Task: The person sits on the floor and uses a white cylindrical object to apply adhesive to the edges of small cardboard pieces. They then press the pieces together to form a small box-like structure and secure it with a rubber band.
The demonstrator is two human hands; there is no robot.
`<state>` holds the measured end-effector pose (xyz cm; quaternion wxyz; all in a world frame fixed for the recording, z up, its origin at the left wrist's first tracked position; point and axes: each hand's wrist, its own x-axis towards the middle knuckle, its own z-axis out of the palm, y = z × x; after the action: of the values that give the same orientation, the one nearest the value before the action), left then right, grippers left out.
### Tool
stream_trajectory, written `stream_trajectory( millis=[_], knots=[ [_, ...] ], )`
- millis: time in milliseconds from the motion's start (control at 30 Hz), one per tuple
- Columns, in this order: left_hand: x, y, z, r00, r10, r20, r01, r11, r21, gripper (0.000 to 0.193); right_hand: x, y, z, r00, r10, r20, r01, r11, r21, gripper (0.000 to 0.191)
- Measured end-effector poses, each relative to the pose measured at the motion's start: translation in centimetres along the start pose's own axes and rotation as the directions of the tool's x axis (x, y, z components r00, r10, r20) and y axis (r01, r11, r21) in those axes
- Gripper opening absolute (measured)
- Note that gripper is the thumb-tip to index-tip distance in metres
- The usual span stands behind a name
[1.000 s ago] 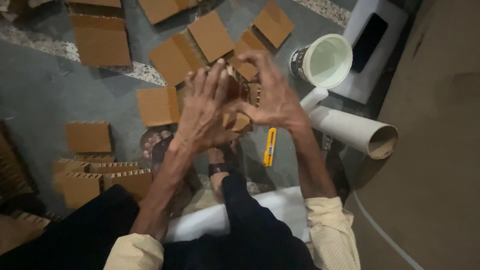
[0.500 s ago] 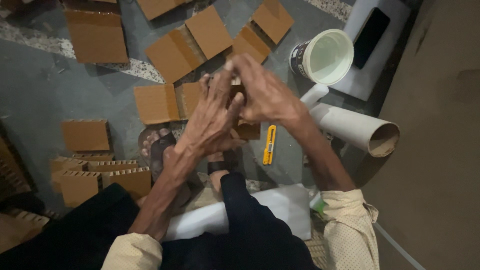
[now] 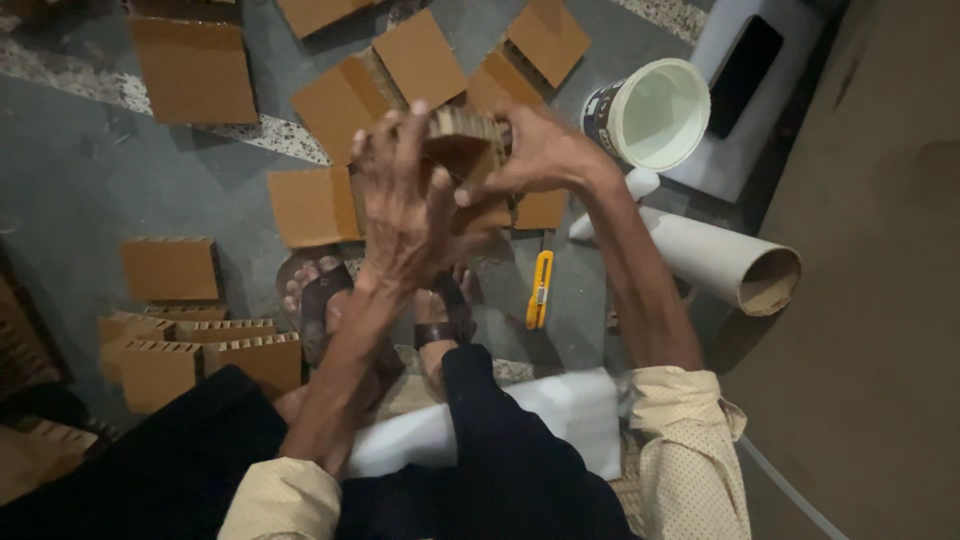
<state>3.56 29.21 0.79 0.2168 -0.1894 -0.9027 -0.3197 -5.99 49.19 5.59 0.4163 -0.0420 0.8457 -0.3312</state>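
Hands up over the floor, both clamped on one small stack of corrugated cardboard pieces [image 3: 462, 135]. Left hand [image 3: 405, 205] wrapped round the near and left side of that stack, fingers [image 3: 412, 150] curled over its top edge, thumb pressed against the front. Right hand [image 3: 540, 150] closed on the stack's far right side, thumb [image 3: 480, 190] hooked underneath toward the left hand. Stack held in mid-air, well above the ground, roughly level, fluted edge showing on top.

Below, sandalled feet [image 3: 330, 300] planted on the grey floor [image 3: 70, 170], dark trousers [image 3: 500, 450] and a white foam sheet [image 3: 570, 410] across the lap. Yellow utility knife [image 3: 540, 290] lying flat on the floor just right of the feet, untouched. Loose cardboard squares [image 3: 195, 70] scattered all over the floor ahead and to the left, more honeycomb-edged pieces [image 3: 190, 350] piled at lower left. White plastic bucket [image 3: 650, 115] sitting just beyond the right wrist, open mouth up, looking empty. White cardboard tube [image 3: 720, 260] lying on its side right of the forearm, open end facing right. White stool or box [image 3: 750, 70] behind the bucket, with a dark flat phone-like slab [image 3: 745, 60] resting on top. Cream dotted sleeves [image 3: 685, 440] rolled up at both elbows.
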Motion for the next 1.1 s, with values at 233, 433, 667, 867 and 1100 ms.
stream_trajectory(
  millis=[233, 433, 667, 867, 1100],
  knots=[
    [1.5, -1.2, 1.8, 0.977, -0.161, -0.141, 0.173, 0.982, 0.074, 0.113, -1.9, 0.1, 4.1, 0.878, -0.210, -0.429, 0.227, 0.974, -0.012, 0.122],
    [2.9, -0.6, 0.4, 0.982, -0.183, -0.036, 0.187, 0.960, 0.211, 0.112, -2.7, -2.0, 6.9, 0.835, 0.128, -0.536, 0.308, 0.699, 0.646, 0.090],
    [3.1, -0.9, -1.7, 0.985, -0.126, -0.115, 0.116, 0.989, -0.092, 0.126, -2.0, -1.2, 8.6, 0.734, 0.174, -0.657, 0.529, 0.461, 0.712, 0.077],
    [2.5, -1.5, -2.1, 0.910, -0.339, -0.237, 0.277, 0.926, -0.258, 0.081, -1.5, -0.5, 10.1, 0.775, 0.206, -0.598, 0.513, 0.348, 0.785, 0.081],
    [2.5, -1.9, -2.6, 0.870, -0.414, -0.266, 0.320, 0.886, -0.334, 0.072, -0.7, -0.4, 11.4, 0.770, 0.203, -0.604, 0.534, 0.313, 0.786, 0.079]
  ],
)
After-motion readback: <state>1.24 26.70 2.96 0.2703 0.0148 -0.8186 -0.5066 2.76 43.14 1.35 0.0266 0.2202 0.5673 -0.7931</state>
